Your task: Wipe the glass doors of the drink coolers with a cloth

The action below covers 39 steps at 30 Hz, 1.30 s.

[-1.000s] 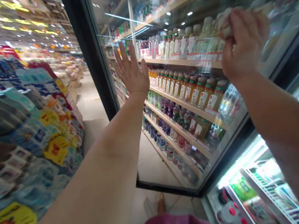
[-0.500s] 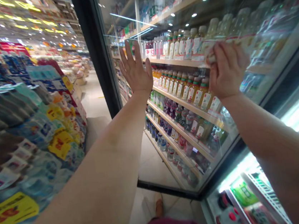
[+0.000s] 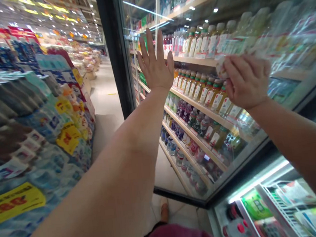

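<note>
A glass door [image 3: 222, 157] with a black frame stands swung out in front of me. Against its pane my left hand [image 3: 156, 69] lies flat, fingers spread, holding nothing. My right hand [image 3: 246, 80] is closed around a crumpled whitish cloth [image 3: 222, 67] and presses it to the same glass, farther to the right. Most of the cloth is hidden under the fingers. Rows of juice bottles [image 3: 206, 90] on shelves show through the pane behind both hands.
At the left, shrink-wrapped bottle packs [image 3: 46, 165] are stacked high, bearing yellow price signs [image 3: 16, 203]. A tiled aisle [image 3: 104, 101] runs beyond them. Lower right, a lit cooler [image 3: 259, 202] holds bottles and packets on racks. My foot [image 3: 164, 211] is on the floor below.
The view has swung left, so door and hands appear farther right. My right hand, still on the cloth, has shifted slightly down on the glass. My left hand stays spread on the pane.
</note>
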Available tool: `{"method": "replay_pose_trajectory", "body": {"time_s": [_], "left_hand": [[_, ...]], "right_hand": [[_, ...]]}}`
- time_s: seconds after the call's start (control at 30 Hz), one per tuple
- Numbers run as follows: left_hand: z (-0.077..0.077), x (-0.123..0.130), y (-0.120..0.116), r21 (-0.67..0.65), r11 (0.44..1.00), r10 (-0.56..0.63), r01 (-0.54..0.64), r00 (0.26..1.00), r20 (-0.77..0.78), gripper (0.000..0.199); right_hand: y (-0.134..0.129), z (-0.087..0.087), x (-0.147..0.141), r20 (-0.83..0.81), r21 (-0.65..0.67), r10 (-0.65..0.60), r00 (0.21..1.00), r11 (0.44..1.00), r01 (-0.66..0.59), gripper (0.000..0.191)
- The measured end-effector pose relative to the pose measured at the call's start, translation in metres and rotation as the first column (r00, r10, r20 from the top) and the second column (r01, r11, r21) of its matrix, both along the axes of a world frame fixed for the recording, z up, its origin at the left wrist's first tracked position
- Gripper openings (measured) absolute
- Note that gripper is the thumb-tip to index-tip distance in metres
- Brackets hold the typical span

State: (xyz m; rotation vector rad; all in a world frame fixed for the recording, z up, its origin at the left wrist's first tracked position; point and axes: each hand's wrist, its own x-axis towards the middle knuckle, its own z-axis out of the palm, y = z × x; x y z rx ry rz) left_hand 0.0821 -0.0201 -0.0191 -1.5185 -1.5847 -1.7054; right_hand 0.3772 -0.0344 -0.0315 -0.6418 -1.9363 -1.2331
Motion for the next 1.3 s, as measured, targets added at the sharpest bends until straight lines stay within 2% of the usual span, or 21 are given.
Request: {"method": "replay_pose_trajectory", "body": {"time_s": [0.1,0.2,0.3,0.43,0.53,0.63,0.73,0.8,0.87,0.93,1.0,1.07,1.13,1.2,1.23,1.3], "left_hand": [[-0.001,-0.001,0.001,0.016,1.000,0.004,-0.004,1.000,-0.010,0.074],[-0.001,-0.002,0.002,0.024,1.000,-0.006,0.006,1.000,0.000,0.072],[-0.001,-0.002,0.004,0.032,0.999,-0.036,0.035,0.999,0.010,0.074],[0.000,-0.002,0.003,0.029,0.997,-0.072,0.070,0.996,0.044,0.078],[0.001,-0.002,-0.003,0.015,0.996,-0.085,0.085,0.995,0.048,0.078],[0.003,0.000,-0.007,0.002,0.995,-0.097,0.097,0.994,0.055,0.078],[0.001,0.001,-0.004,-0.008,0.998,-0.060,0.060,0.998,0.018,0.079],[-0.002,-0.001,0.004,-0.052,0.999,-0.003,0.000,0.999,-0.052,0.085],[-0.006,-0.008,0.015,-0.073,0.996,0.045,-0.056,0.989,-0.140,0.095],[-0.010,-0.020,0.026,-0.029,0.999,0.029,-0.036,0.976,-0.217,0.104],[-0.012,-0.032,0.036,0.032,0.998,-0.045,0.055,0.961,-0.273,0.108],[-0.013,-0.038,0.042,0.034,0.993,-0.092,0.110,0.941,-0.326,0.107],[-0.012,-0.035,0.045,0.012,0.999,-0.045,0.052,0.944,-0.326,0.104],[-0.010,-0.025,0.044,0.007,0.998,0.064,-0.065,0.963,-0.263,0.100],[-0.009,-0.019,0.042,0.011,0.994,0.111,-0.112,0.966,-0.232,0.099],[-0.008,-0.010,0.036,0.020,0.993,0.119,-0.118,0.957,-0.264,0.099]], "right_hand": [[0.003,-0.002,0.001,0.140,-0.002,-0.002,0.990,1.000,0.002,0.062],[0.001,-0.002,0.001,0.039,0.016,0.006,0.999,1.000,-0.007,0.059],[-0.004,-0.001,-0.001,-0.078,-0.064,0.014,0.997,0.998,-0.019,0.056],[-0.004,-0.001,-0.002,-0.099,-0.126,0.013,0.995,0.992,-0.026,0.057],[0.000,-0.005,0.001,0.005,-0.163,-0.056,0.998,0.985,0.056,0.055],[0.002,-0.003,0.003,0.113,-0.241,-0.001,0.994,0.970,0.029,0.054],[0.001,0.013,0.003,0.193,-0.224,0.056,0.980,0.975,-0.012,0.055],[-0.001,0.031,-0.001,0.190,-0.129,0.046,0.981,0.991,-0.021,0.054],[-0.002,0.047,-0.005,0.065,-0.033,0.007,0.998,0.999,-0.004,0.053],[-0.001,0.056,-0.011,-0.102,0.032,-0.032,0.994,0.999,0.035,0.055],[0.001,0.054,-0.016,-0.163,0.057,-0.060,0.985,0.996,0.070,0.059],[0.003,0.045,-0.020,-0.018,0.017,-0.090,0.996,0.996,0.090,0.062],[0.003,0.036,-0.022,0.213,-0.087,-0.106,0.971,0.988,0.127,0.059],[0.001,0.031,-0.023,0.333,-0.165,-0.088,0.939,0.975,0.150,0.056],[0.000,0.030,-0.023,0.318,-0.180,-0.088,0.944,0.972,0.151,0.055],[-0.001,0.031,-0.023,0.160,-0.171,-0.110,0.981,0.976,0.137,0.055]]}}
